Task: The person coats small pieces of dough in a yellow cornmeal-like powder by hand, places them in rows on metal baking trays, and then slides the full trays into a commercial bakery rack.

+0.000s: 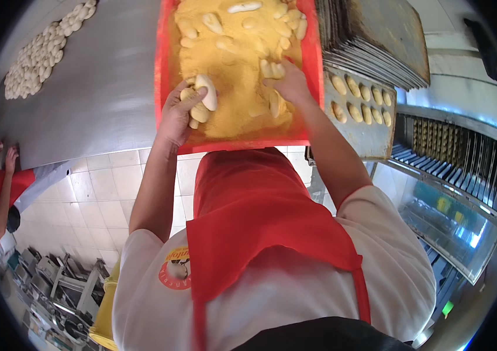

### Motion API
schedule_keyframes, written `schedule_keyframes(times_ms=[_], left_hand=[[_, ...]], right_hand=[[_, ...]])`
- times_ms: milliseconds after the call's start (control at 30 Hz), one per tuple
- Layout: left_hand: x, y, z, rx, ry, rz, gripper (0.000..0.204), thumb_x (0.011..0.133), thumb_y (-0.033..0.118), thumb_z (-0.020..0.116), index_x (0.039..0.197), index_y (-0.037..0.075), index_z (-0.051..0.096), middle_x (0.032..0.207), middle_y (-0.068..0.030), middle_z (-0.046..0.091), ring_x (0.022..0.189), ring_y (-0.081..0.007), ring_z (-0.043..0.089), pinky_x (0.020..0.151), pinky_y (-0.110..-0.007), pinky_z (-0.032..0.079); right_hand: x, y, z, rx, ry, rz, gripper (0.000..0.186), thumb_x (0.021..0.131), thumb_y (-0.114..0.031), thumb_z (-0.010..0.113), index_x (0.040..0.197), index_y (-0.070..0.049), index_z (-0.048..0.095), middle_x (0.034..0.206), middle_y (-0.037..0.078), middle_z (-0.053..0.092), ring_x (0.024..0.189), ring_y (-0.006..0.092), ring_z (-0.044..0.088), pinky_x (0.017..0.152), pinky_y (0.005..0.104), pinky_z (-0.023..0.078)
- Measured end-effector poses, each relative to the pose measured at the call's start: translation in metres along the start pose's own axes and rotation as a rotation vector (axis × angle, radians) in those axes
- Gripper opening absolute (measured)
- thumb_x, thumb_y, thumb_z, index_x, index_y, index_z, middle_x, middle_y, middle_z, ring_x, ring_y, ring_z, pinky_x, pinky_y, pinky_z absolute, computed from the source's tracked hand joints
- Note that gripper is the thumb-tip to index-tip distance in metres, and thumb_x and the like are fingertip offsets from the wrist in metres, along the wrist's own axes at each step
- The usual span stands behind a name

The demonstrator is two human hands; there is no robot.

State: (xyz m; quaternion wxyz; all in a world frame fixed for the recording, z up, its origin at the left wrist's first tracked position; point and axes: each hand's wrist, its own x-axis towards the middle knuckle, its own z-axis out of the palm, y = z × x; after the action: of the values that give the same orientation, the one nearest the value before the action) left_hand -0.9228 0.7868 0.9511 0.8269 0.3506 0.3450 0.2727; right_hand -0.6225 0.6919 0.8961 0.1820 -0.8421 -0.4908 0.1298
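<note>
A red tray (248, 143) lies before me, holding a bed of yellow crumbs (234, 120). My left hand (173, 119) is closed around several small oval dough pieces (207, 93) over the tray's near left part. One of these is whiter than the rest, which look coated with crumbs. Toward the tray's right side, my right hand (293, 85) has its fingers bent around pale, crumb-dusted dough pieces (272, 69); its fingertips are partly hidden. More dough pieces, such as a white one (244, 7), are scattered at the far end of the crumbs.
A metal table (108, 76) on the left bears a heap of white dough pieces (37, 61). At right, a baking sheet (371, 143) carries rows of shaped pieces beside stacked sheets (392, 35). A rack (459, 152) stands further right. Another person's hand (11, 158) touches the table edge.
</note>
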Motion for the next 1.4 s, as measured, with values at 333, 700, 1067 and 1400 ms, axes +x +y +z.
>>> schedule_keyframes(times_ms=[333, 700, 1067, 1400], left_hand=[[-0.002, -0.059, 0.084, 0.02, -0.035, 0.062, 0.035, 0.096, 0.018, 0.071, 0.126, 0.006, 0.059, 0.115, -0.0081, 0.066, 0.1, -0.017, 0.065, 0.085, -0.03, 0.054], [-0.021, -0.195, 0.297, 0.432, -0.166, 0.043, 0.024, 0.094, 0.008, 0.07, 0.117, 0.0, 0.067, 0.099, -0.005, 0.07, 0.084, -0.0139, 0.066, 0.075, -0.031, 0.055], [-0.03, -0.277, 0.34, 1.059, 0.287, 0.174, 0.037, 0.087, 0.028, 0.078, 0.112, 0.002, 0.071, 0.097, -0.0153, 0.074, 0.084, -0.0263, 0.072, 0.075, -0.037, 0.057], [0.032, -0.332, 0.467, 1.541, -0.128, 0.083, 0.048, 0.09, 0.03, 0.076, 0.127, 0.0, 0.066, 0.108, -0.0203, 0.075, 0.101, -0.032, 0.075, 0.08, -0.041, 0.059]], right_hand=[[-0.07, -0.015, -0.064, 1.645, -0.446, 0.291, 0.044, 0.085, -0.012, 0.086, 0.123, -0.005, 0.065, 0.104, 0.004, 0.067, 0.1, 0.017, 0.066, 0.084, 0.0327, 0.055], [-0.16, 0.229, -0.193, 0.977, -0.331, 0.238, 0.044, 0.082, -0.011, 0.085, 0.12, 0.002, 0.067, 0.104, 0.008, 0.071, 0.093, 0.0155, 0.067, 0.078, 0.0311, 0.054], [-0.175, 0.331, -0.203, 0.43, -0.288, 0.105, 0.051, 0.079, -0.03, 0.084, 0.12, -0.002, 0.071, 0.11, 0.017, 0.074, 0.099, 0.0273, 0.072, 0.086, 0.0367, 0.055], [-0.174, 0.427, -0.236, 0.342, -0.294, 0.072, 0.052, 0.076, -0.033, 0.091, 0.113, -0.001, 0.073, 0.102, 0.018, 0.076, 0.094, 0.0275, 0.074, 0.083, 0.0394, 0.056]])
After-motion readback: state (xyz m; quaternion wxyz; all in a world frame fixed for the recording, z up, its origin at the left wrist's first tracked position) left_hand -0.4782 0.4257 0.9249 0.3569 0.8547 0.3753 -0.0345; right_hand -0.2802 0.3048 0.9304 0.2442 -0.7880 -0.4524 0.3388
